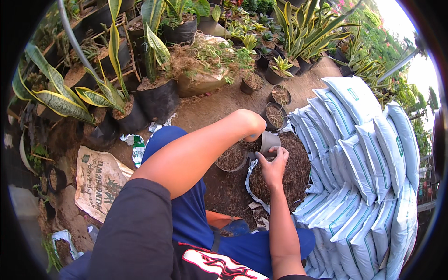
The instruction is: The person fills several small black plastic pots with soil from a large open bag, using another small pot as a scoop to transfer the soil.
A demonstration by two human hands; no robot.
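A small grey plant pot (pixel 269 141) is tilted on its side, its mouth turned left, with dark soil at the opening. My right hand (pixel 274 165) grips it from the near side, thumb and fingers on its wall. My left hand (pixel 254 128) bends down at the pot's mouth; its fingers are mostly hidden. Below them, to the left, stands a wider round pot (pixel 231 157) filled with brown soil mix. Beneath the grey pot and my right hand lies an opened white bag (pixel 252 179) full of dark, fibrous soil (pixel 295 156).
Stacked white bags (pixel 340 163) rise close on the right. Beyond my hands stand small soil-filled pots (pixel 274 115). Snake plants in black pots (pixel 158 100) line the left and back, near a bulky sack (pixel 200 84). A flattened printed sack (pixel 100 182) lies left.
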